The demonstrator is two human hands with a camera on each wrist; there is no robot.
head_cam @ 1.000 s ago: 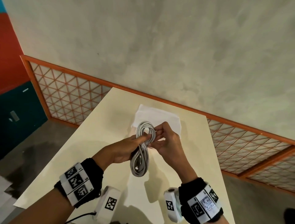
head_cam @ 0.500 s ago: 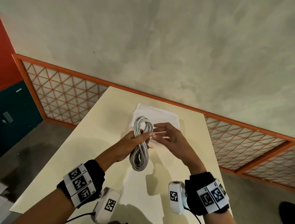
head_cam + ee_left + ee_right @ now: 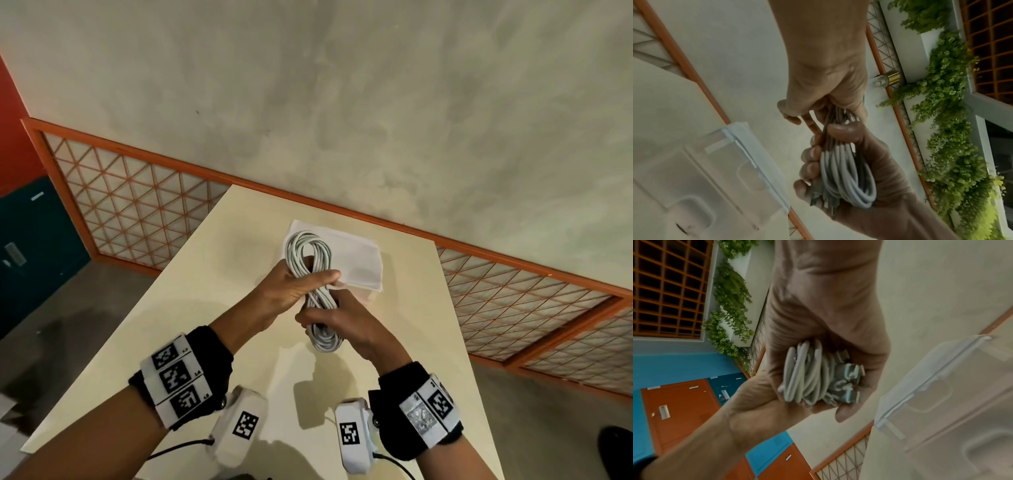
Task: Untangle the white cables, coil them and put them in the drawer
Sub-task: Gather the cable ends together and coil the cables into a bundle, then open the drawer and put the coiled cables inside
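Note:
A coiled bundle of white cables (image 3: 308, 246) hangs upright above the cream table (image 3: 205, 308). My left hand (image 3: 298, 284) grips its middle, thumb across the strands. My right hand (image 3: 339, 318) is just below, with its fingers curled round the lower loops. In the left wrist view the left hand (image 3: 824, 84) pinches the strands from above, and the right hand (image 3: 879, 170) cups the coil (image 3: 846, 178). In the right wrist view the coil (image 3: 807, 374) and its grey plugs (image 3: 849, 378) lie in the right hand (image 3: 828, 305). The translucent white drawer box (image 3: 349, 260) sits on the table behind the hands.
The table's far edge meets an orange-framed lattice fence (image 3: 137, 212) below a grey wall. Orange and blue lockers (image 3: 684, 402) stand to the left. The drawer box appears beside the hands in both wrist views (image 3: 715, 170) (image 3: 951, 394).
My right hand has dropped from the coil's middle to its lower loops and closed round them. The left hand has kept its grip on the middle.

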